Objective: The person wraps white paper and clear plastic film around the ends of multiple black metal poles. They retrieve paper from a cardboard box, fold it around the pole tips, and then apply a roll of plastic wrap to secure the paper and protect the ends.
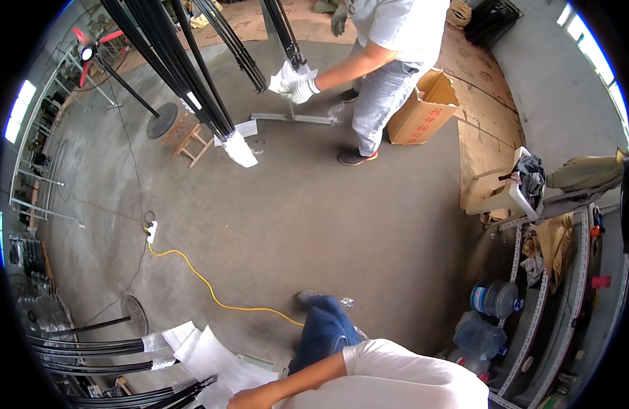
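My right hand [250,398] is at the bottom edge, its fingers mostly cut off. It is close to the black rod ends [200,386] and a white foam sheet [216,358] at lower left; I cannot make out what it holds, if anything. The sheet lies beside bundles of thin black rods [89,347], some with clear wrap near their ends. My left hand is out of the picture. Ahead, a co-worker's gloved hand [301,91] is at the white-wrapped lower end of an upright black rod bundle [282,34].
More black rod bundles [181,75] lean nearby, one with a white-wrapped foot [239,150]. A yellow cable [205,283] crosses the concrete floor from a power strip [151,232]. A small wooden stool [192,143], a fan [88,54], a cardboard box [423,116], water bottles [495,300] and shelving [566,307] stand around.
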The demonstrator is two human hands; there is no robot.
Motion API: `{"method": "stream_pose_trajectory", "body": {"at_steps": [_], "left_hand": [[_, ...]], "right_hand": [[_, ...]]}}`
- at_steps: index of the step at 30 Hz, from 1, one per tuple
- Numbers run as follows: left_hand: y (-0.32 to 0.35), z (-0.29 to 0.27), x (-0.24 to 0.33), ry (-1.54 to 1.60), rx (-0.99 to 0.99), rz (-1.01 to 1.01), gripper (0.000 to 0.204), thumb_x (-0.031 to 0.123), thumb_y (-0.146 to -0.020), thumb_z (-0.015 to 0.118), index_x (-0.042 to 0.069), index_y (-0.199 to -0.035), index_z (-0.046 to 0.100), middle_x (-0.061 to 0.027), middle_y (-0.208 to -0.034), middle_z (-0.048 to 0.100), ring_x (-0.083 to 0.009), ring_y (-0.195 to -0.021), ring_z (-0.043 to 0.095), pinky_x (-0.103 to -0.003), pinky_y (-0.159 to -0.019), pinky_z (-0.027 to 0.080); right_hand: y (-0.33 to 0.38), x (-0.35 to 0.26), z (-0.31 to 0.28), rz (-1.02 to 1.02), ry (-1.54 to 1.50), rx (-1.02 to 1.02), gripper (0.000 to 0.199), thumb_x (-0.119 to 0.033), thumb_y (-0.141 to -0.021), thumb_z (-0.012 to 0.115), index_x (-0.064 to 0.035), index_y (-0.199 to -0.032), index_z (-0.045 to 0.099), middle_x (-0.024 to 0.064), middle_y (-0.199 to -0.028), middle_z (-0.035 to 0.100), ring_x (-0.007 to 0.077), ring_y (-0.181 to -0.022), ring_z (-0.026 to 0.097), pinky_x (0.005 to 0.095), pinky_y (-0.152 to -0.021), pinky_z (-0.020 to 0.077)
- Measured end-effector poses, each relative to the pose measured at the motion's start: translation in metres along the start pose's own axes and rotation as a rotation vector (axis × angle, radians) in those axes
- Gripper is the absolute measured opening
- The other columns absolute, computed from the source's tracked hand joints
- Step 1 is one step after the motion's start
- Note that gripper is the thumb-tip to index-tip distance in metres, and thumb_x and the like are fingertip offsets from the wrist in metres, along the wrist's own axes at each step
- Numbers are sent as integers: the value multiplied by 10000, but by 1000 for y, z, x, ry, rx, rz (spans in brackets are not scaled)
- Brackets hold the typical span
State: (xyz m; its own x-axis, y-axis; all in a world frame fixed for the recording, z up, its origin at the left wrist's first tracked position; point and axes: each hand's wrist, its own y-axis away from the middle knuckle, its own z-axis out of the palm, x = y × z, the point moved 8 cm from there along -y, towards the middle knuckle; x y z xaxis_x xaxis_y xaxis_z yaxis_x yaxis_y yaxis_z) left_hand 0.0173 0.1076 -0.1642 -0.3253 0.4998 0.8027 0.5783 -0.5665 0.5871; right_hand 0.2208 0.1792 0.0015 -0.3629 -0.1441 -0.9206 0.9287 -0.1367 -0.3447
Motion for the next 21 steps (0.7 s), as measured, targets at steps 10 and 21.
{"method": "stream_pose_trajectory", "body": {"at_steps": [10, 21], "left_hand": [[22, -29, -8, 60, 62, 7, 431, 163, -696, 625, 39, -1086, 490, -51, -1039, 513, -184, -975, 482, -321, -865, 364], [51, -118, -32, 159, 73, 84, 427, 167, -702, 620, 38, -1088, 490, -55, -1040, 514, -187, -977, 484, -323, -866, 364]], "right_hand": [[-5, 5, 10, 34, 74, -157, 81, -92, -715, 477, -79, -703, 556, 61, -510, 486, 168, -423, 471, 319, -370, 382], [-49, 115, 66, 288, 508, -362, 159, -145, -738, 478, -48, -822, 571, 141, -873, 552, 305, -821, 526, 399, -687, 420]]}}
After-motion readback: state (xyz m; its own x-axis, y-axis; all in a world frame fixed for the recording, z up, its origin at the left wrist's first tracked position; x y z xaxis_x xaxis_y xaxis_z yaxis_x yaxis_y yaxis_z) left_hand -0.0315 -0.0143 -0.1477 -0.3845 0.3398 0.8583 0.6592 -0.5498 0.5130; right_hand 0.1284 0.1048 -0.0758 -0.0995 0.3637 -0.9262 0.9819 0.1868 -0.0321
